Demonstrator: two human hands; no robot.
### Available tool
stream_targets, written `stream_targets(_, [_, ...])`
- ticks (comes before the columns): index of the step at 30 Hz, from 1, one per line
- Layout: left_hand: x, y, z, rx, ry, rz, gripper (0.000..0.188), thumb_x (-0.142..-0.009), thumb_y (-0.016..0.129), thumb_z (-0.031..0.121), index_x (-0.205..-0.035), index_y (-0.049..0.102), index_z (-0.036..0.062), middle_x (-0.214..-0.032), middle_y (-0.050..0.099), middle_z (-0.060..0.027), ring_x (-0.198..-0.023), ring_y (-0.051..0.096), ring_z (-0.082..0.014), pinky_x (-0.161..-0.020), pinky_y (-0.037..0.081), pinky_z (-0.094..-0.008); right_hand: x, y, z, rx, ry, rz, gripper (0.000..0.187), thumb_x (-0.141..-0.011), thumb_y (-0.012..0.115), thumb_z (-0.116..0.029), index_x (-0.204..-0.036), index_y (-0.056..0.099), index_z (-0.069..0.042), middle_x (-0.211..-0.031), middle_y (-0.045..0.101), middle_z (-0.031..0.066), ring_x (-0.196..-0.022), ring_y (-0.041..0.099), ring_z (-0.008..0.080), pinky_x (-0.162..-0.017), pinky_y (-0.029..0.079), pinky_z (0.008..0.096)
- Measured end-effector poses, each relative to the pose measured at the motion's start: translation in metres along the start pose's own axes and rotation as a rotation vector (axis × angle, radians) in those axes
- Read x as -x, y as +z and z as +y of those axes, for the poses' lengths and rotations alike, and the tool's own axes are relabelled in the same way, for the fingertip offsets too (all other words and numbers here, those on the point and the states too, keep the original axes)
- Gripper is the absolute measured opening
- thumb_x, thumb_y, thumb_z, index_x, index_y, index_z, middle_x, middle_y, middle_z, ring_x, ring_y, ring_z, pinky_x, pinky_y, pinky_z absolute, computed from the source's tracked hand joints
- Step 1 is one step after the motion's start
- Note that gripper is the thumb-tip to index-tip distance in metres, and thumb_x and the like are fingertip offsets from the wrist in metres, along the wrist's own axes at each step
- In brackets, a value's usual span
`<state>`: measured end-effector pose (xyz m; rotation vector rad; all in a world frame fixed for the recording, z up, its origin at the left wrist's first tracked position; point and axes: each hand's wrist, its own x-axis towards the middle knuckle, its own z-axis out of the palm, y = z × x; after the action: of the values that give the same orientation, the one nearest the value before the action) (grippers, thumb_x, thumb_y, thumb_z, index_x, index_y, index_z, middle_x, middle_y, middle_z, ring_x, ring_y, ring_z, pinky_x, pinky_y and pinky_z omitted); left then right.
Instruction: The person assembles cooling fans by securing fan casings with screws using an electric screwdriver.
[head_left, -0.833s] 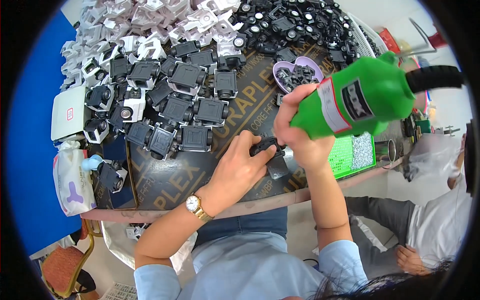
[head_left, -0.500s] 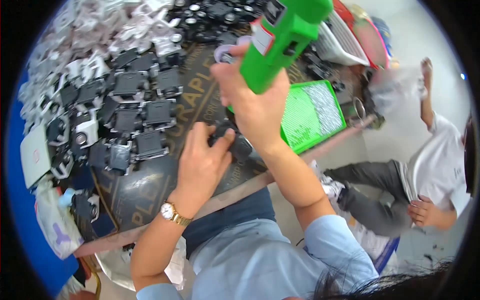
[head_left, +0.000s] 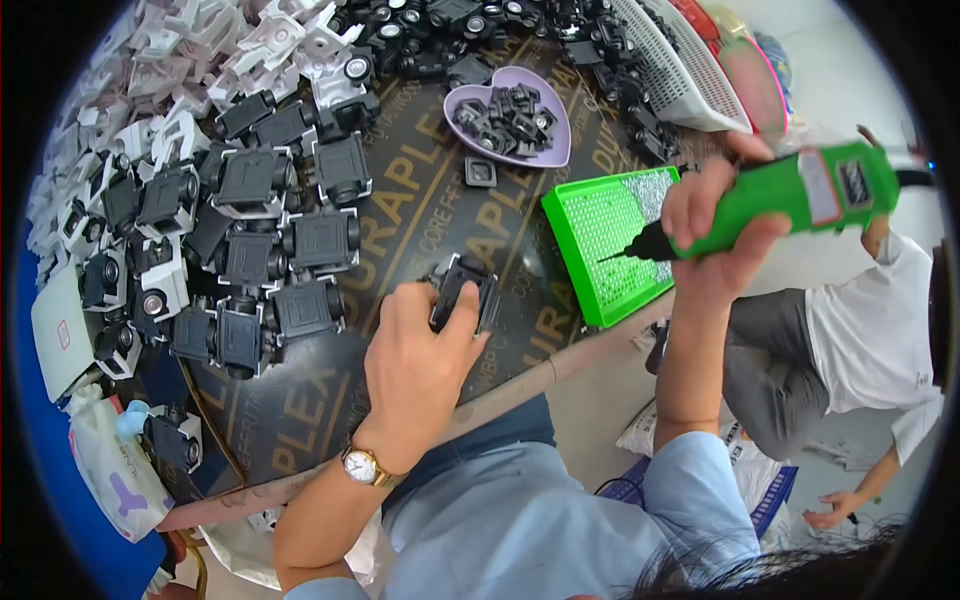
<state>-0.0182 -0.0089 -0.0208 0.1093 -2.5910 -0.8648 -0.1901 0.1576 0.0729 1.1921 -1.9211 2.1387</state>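
My left hand is closed around a small black plastic assembly, pressing it against the dark tabletop near the front edge. In my right hand is a green electric screwdriver, held nearly level. Its thin dark bit points left, over the green perforated tray. Small silver screws cover the tray's right side. Beyond my left hand, a lilac heart-shaped bowl holds small black parts, and one square black piece lies just in front of it.
Rows of black-and-white assemblies fill the table's left, with a heap of white plastic parts behind. Black parts pile up at the back, beside a white basket. A co-worker is at the right.
My right hand has swung the screwdriver right, from upright near the black assembly to nearly level over the tray. The lilac bowl is now uncovered. My left hand remains at the assembly.
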Motion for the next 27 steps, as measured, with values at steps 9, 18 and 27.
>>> stream_targets(9, [-0.002, -0.004, -0.001, 0.002, -0.062, -0.026, 0.044, -0.065, 0.070, 0.004, -0.109, 0.062, 0.0114, -0.100, 0.049, -0.0130, -0.086, 0.051, -0.0283, -0.063, 0.046, -0.0356, 0.008, -0.002, 0.030, 0.001, -0.060, 0.013, 0.077, -0.081, 0.054, -0.062, -0.122, 0.035, 0.001, -0.056, 0.042, 0.0016, -0.041, 0.039, 0.0102, -0.039, 0.035, 0.0231])
stream_targets(18, [-0.007, 0.003, -0.006, 0.041, -0.083, -0.027, 0.047, -0.066, 0.064, -0.003, -0.110, 0.063, 0.0114, -0.106, 0.050, -0.0171, -0.090, 0.051, -0.0312, -0.072, 0.046, -0.0361, -0.001, -0.006, 0.040, -0.069, -0.046, 0.023, 0.080, -0.076, 0.061, -0.059, -0.123, 0.037, 0.001, -0.056, 0.045, 0.0021, -0.042, 0.041, 0.0103, -0.040, 0.036, 0.0228])
stream_targets(27, [-0.010, 0.003, -0.006, 0.008, -0.081, 0.015, 0.049, -0.066, 0.062, -0.006, -0.111, 0.063, 0.0129, -0.112, 0.050, -0.0178, -0.095, 0.051, -0.0321, -0.072, 0.046, -0.0348, -0.027, 0.018, 0.051, -0.144, -0.050, -0.004, 0.071, -0.078, 0.066, -0.052, -0.117, 0.042, 0.002, -0.058, 0.047, 0.0040, -0.044, 0.044, 0.0111, -0.041, 0.035, 0.0238])
